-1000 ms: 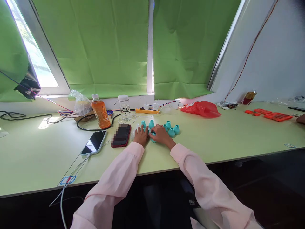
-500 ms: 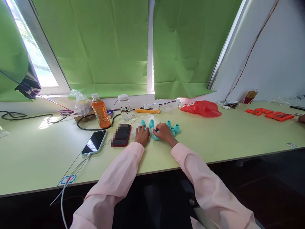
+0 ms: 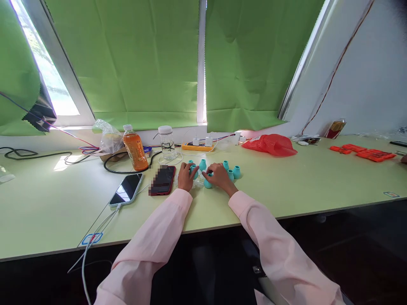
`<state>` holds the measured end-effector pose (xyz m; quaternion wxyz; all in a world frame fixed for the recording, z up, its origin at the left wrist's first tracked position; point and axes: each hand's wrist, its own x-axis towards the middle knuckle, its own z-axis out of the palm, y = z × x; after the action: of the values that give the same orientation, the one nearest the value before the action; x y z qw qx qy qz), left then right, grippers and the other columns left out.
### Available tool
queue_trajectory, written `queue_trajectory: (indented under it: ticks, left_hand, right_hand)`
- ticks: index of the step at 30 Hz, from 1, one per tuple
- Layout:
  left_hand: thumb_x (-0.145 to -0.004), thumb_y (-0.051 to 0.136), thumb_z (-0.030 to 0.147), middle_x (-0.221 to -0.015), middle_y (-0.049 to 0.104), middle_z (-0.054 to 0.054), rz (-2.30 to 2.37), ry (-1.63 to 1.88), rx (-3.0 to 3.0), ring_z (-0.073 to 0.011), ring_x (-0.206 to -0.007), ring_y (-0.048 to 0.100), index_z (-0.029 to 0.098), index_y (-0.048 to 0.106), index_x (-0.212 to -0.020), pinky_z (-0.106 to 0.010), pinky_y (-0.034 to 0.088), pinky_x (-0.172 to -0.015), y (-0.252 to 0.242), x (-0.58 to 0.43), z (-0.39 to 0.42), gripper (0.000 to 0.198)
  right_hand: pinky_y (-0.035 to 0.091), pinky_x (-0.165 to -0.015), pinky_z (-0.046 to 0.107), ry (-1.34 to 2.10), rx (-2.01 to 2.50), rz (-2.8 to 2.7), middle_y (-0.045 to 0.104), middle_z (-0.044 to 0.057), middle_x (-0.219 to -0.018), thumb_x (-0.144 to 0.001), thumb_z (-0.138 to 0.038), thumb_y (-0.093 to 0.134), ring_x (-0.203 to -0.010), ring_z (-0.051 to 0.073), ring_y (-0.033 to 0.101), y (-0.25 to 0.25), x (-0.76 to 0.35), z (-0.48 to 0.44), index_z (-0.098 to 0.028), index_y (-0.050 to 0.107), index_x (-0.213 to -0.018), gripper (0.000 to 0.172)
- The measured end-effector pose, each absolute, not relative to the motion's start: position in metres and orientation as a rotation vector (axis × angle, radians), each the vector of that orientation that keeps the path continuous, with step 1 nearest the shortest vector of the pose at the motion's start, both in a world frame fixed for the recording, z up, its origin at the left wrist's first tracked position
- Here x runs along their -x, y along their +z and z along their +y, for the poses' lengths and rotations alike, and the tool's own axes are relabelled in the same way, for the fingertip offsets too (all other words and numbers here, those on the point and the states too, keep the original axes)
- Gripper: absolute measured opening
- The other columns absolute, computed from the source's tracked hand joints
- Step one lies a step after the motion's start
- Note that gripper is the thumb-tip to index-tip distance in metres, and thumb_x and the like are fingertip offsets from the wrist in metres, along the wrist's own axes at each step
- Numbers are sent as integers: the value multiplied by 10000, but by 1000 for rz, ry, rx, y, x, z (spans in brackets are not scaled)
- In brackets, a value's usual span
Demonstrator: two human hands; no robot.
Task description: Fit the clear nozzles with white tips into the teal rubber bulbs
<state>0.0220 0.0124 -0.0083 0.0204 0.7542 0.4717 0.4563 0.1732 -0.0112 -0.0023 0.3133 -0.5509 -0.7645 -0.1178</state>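
Observation:
My left hand (image 3: 185,177) grips a small teal vase-shaped piece (image 3: 193,171) between thumb and fingers. Just to its right, my right hand (image 3: 221,176) is closed in a pinch, with something small and whitish at its fingertips that I cannot make out. Under those fingers stands another teal piece (image 3: 207,183). More of the same pieces stand behind and to the right, among them one at the back (image 3: 202,164) and one at the far right (image 3: 236,172). Small clear plastic parts (image 3: 198,183) lie on the table between my hands, partly hidden.
Left of my hands lie a red-cased phone (image 3: 162,180) and a charging phone (image 3: 126,189) with white cables. Behind stand an orange drink bottle (image 3: 136,148), a clear jar (image 3: 166,143) and a yellow power strip (image 3: 197,147). A red plastic bag (image 3: 270,145) lies back right; orange packets (image 3: 375,154) lie farther right.
My left hand has risen from lying spread over the clear parts and now grips a teal piece. My right hand stays nearly in place. The view has shifted slightly.

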Motion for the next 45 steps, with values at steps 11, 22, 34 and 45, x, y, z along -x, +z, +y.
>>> queue_trajectory:
  ticks: [11,22,34,45]
  left_hand:
    - [-707,571,312,-789,556,-47,1249,1501,-2051,-122,-658,560,156,618,-867,-230,478,-560,-13,-23,20,229]
    - [-670,595,217,-869,651,-87,1060,1450,-1997,-162,-785,605,120,605,-944,-273,535,-654,-18,-25,21,290]
    - [-795,375,190,-907,631,-75,1329,1328,-2209,-165,-807,579,155,580,-988,-280,492,-670,-5,-16,18,284]
    - [-672,487,128,-856,578,-125,1654,677,-2625,-287,-960,446,174,667,-808,-405,383,-787,-10,-11,18,231]
  right_hand:
    - [314,-726,290,-258,1353,-2041,622,42,-769,-715,-403,541,-764,168,543,-2,-171,-13,-164,593,-775,251]
    - [346,-734,288,-214,1341,-1996,619,36,-876,-682,-352,593,-860,184,532,-4,-170,-11,-199,553,-998,353]
    - [379,-735,280,-260,1316,-1708,619,37,-895,-743,-349,521,-830,159,536,-2,-172,-3,-185,557,-951,267]
    - [296,-748,399,-356,1706,-1059,586,109,-940,-748,-368,434,-927,263,456,12,-235,4,-156,535,-953,311]
